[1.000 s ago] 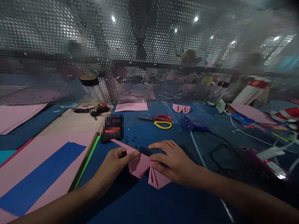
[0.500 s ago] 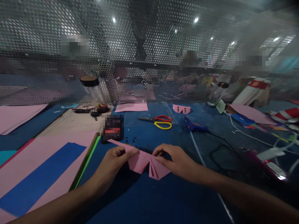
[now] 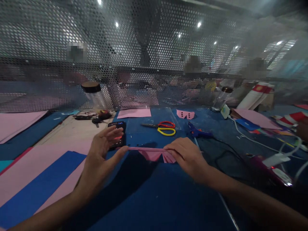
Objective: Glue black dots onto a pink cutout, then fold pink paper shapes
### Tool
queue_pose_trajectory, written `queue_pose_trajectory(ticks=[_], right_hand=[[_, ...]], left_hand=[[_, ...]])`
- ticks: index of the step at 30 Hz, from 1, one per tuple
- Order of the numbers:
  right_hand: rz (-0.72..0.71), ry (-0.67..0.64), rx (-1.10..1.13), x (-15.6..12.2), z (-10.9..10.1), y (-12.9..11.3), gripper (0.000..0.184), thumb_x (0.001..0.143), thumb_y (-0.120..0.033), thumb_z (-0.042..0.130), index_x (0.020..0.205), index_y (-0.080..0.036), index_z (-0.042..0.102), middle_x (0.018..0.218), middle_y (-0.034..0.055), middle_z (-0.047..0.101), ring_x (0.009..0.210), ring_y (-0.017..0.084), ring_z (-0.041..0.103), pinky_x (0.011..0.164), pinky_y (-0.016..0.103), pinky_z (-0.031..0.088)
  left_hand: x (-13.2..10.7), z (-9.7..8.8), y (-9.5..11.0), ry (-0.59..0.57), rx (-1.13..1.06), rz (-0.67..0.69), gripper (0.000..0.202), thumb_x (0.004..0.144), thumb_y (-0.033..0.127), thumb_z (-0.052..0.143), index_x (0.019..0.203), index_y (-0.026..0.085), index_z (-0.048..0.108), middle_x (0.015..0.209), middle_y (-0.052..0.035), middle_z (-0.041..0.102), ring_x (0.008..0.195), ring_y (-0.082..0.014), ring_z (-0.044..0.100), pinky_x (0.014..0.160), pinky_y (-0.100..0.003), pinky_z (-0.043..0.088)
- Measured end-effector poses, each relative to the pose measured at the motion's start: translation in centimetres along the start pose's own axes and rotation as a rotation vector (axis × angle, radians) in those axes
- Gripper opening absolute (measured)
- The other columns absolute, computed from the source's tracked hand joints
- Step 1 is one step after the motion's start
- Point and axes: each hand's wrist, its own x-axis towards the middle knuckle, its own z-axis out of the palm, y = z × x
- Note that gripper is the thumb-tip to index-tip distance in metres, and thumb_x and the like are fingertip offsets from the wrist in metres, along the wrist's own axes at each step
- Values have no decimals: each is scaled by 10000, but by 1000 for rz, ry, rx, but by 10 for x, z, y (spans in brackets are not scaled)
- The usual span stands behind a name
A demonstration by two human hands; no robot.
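Note:
A cut and pleated piece of pink paper (image 3: 152, 156), with a narrow band along its top, is held above the blue table in front of me. My right hand (image 3: 189, 158) pinches it near its right end, fingers closed. My left hand (image 3: 101, 157) is raised at the other end, fingers apart, its thumb tip at the band's left end; whether it touches is hard to tell. Behind that hand lies a phone (image 3: 121, 126), partly covered. Scissors (image 3: 166, 127) with red and yellow handles rest beyond the paper.
A blue glue gun (image 3: 199, 131) with a black cord lies at right, near a pink mask-shaped cutout (image 3: 185, 114). Glass jars (image 3: 92, 93) stand by the perforated screen (image 3: 149, 41). Pink sheets and a blue strip (image 3: 45, 186) lie left; a power strip (image 3: 274, 170) and cables are right.
My left hand has loosened its pinch and moved left, its fingers spreading. The pink paper has risen and tipped, its band now nearly level. My right hand still grips it, slightly higher.

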Motion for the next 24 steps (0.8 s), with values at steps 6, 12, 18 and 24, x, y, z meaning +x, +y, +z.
queue_pose_trajectory(ticks=[6,12,18,24], right_hand=[[305,-205,360,8,-6,-2,169,959,-147,583,1004,-246,712,1010,-15,740,929,147,669,822,278,481],[378,-282,489,7,3,-2,178,922,-150,595,984,-231,740,1012,-5,755,910,142,689,769,245,502],[230,-281,14,14,-9,24,229,963,-250,611,1179,-203,673,1183,47,712,1083,191,642,947,319,466],[519,-313,-719,0,-49,91,401,964,-198,545,1356,-113,548,1238,204,636,1162,341,578,951,443,442]], left_hand=[[1,-3,2,-279,395,370,247,867,370,698,1098,290,669,1184,-50,722,1272,-310,566,1092,-515,432],[-9,6,-12,-509,402,62,196,858,448,627,864,260,684,943,-69,759,932,-299,679,831,-398,541],[-12,8,-24,-570,347,-36,142,857,385,612,857,247,646,897,-42,744,858,-254,696,783,-322,550],[-14,10,-34,-608,330,-72,183,884,379,578,1007,258,638,1062,-57,740,981,-263,711,859,-348,570]])
